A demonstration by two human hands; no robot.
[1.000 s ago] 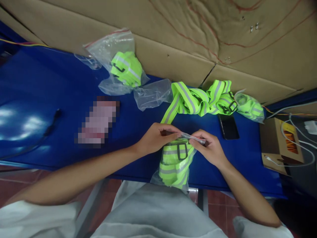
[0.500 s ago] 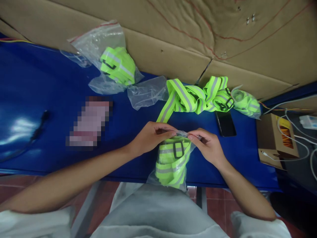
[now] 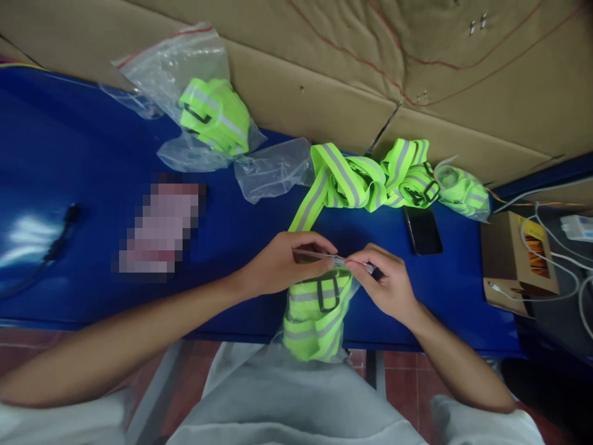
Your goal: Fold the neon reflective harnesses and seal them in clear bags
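Observation:
A clear plastic bag [image 3: 315,309] holding a folded neon-yellow reflective strap with a black buckle hangs over the near edge of the blue table [image 3: 92,154]. My left hand [image 3: 285,264] pinches the bag's top edge from the left. My right hand [image 3: 386,284] pinches the same edge from the right, its fingertips almost touching those of the left. Both hands are closed on the bag's mouth.
A loose reflective strap [image 3: 356,182] lies behind my hands, beside another bagged strap [image 3: 463,194] and a black phone [image 3: 421,230]. At the back left are a bagged strap [image 3: 213,117] and an empty bag [image 3: 273,170]. A cardboard wall [image 3: 370,55] runs behind; a small box with cables [image 3: 519,262] stands right.
My fingertips have drawn closer together along the bag's top edge. The bag has shifted slightly left and toward me.

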